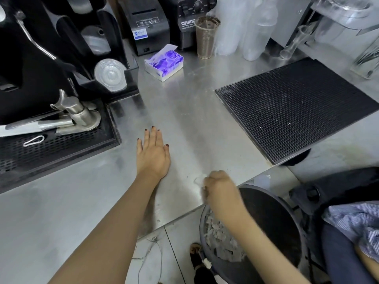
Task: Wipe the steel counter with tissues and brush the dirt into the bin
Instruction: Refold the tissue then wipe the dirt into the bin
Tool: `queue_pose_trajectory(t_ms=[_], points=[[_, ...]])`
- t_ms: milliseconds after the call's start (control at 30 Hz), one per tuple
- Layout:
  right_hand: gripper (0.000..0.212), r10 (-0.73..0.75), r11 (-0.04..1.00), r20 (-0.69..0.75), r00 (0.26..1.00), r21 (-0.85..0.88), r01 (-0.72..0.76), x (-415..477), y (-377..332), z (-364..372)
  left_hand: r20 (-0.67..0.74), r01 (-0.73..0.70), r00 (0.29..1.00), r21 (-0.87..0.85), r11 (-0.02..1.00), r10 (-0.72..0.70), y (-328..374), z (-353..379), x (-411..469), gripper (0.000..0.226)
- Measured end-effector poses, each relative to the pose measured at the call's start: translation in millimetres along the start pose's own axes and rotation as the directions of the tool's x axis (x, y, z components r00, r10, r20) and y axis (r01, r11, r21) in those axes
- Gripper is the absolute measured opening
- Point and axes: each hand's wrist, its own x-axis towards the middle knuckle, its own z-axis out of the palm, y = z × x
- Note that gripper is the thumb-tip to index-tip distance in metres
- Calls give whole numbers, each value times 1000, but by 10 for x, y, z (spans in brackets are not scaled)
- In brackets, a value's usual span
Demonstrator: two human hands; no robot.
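My left hand (152,153) lies flat, palm down, on the steel counter (190,117), fingers slightly apart and holding nothing. My right hand (218,186) is blurred at the counter's near edge, closed around a small crumpled white tissue (200,180) that touches the steel. Just below that edge stands the round dark bin (272,218), with crumpled grey-white tissues (222,240) inside it. A purple-and-white tissue pack (164,63) sits open at the back of the counter.
A black rubber bar mat (297,107) covers the counter's right part. A black drip tray and machine (51,124) stand left. A receipt printer (146,23), blender base (194,19) and plastic cup (206,37) line the back. Another person's striped sleeve (354,224) is at the right.
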Motion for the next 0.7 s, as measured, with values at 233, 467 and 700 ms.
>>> queue_pose_trajectory(t_ms=[233, 467, 700], points=[[27, 113, 984, -70, 991, -130, -122, 73, 361, -267, 5, -3, 1000, 15, 1000, 3, 1, -9, -4, 54], [44, 37, 997, -210, 977, -57, -50, 94, 284, -221, 1, -4, 1000, 16, 1000, 4, 10, -13, -15, 55], [22, 222, 973, -89, 971, -35, -226, 1251, 591, -176, -5, -10, 1000, 12, 1000, 11, 17, -24, -15, 55]])
